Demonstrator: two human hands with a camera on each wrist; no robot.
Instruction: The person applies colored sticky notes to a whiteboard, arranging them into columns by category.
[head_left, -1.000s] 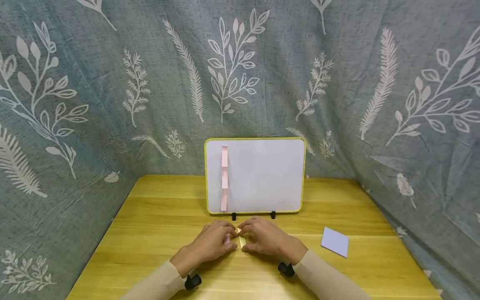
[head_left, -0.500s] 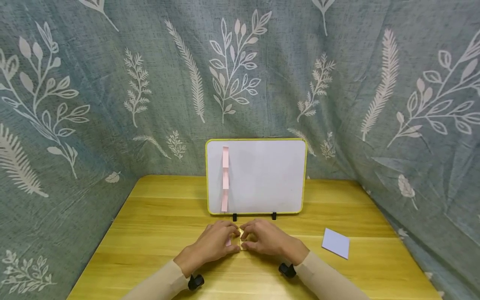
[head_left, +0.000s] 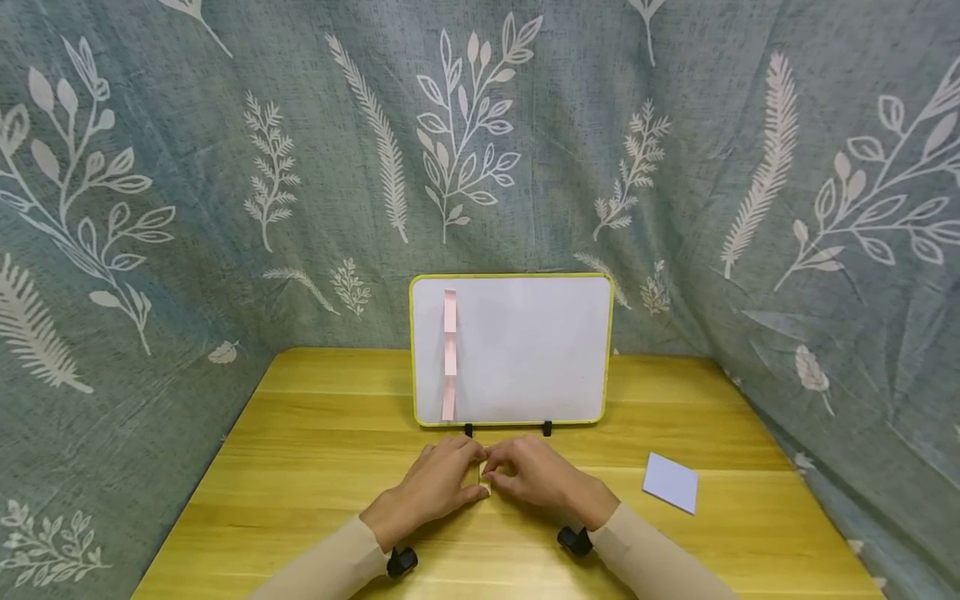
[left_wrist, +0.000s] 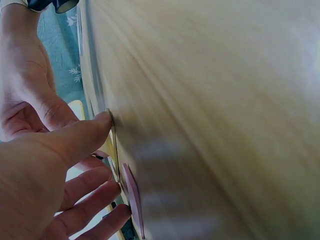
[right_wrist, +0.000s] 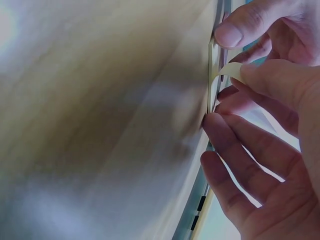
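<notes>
In the head view both hands meet over a narrow yellow sticky-note pad (head_left: 484, 477) on the table, in front of the whiteboard. My left hand (head_left: 442, 477) grips this pad by its two ends, its thumb at the near end and its fingers at the far end. My right hand (head_left: 536, 471) pinches the top yellow strip (right_wrist: 229, 68) between thumb and index finger; the strip curls up from the pad, its lower part still against it. A pink pad (left_wrist: 133, 197) lies beside the yellow one in the left wrist view, hidden behind my left hand in the head view.
A whiteboard (head_left: 536, 350) with a yellow frame stands on black feet behind the hands. Three pink paper strips (head_left: 450, 354) run down its left side. To the right lies a square pale-blue pad (head_left: 670, 483) on the wooden table (head_left: 300, 450). Patterned curtains surround the table.
My left hand has shifted right onto the yellow pad, covering the pink pad in the head view. My right fingers have closed together and now pinch the top strip.
</notes>
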